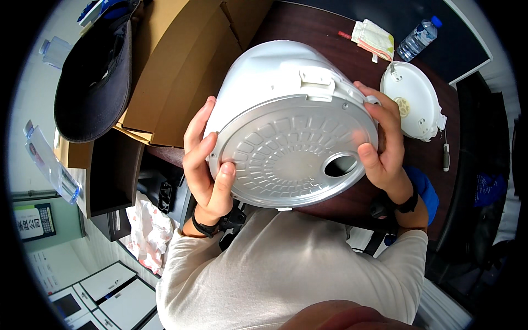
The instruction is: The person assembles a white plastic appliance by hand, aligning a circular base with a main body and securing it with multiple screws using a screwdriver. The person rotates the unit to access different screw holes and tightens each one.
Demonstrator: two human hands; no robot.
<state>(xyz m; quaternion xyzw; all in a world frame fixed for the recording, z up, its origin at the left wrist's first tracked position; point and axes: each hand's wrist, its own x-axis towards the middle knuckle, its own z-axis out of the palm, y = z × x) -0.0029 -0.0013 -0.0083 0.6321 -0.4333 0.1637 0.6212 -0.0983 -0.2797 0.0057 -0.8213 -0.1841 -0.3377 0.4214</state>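
Note:
Between my two hands is a white rice cooker [269,69], tilted so that a round silver metal plate [291,159] on it faces me. The plate has embossed rings of pads and a round hole at its lower right. A white latch or hinge piece [318,83] sits on the upper rim. My left hand [206,165] grips the left side, thumb on the plate's edge and fingers spread along the wall. On the right edge, my right hand [382,146] holds the rim, thumb near the hole. To the right, a white oval cover [415,88] with a yellowish round vent lies on the table.
On the dark wooden table [286,25] lie a screwdriver [446,157], folded cloths [373,38] and a water bottle [419,39]. A large cardboard box [181,66] stands at left, with a dark cap [96,82] beside it. A plastic bag [148,231] is lower left.

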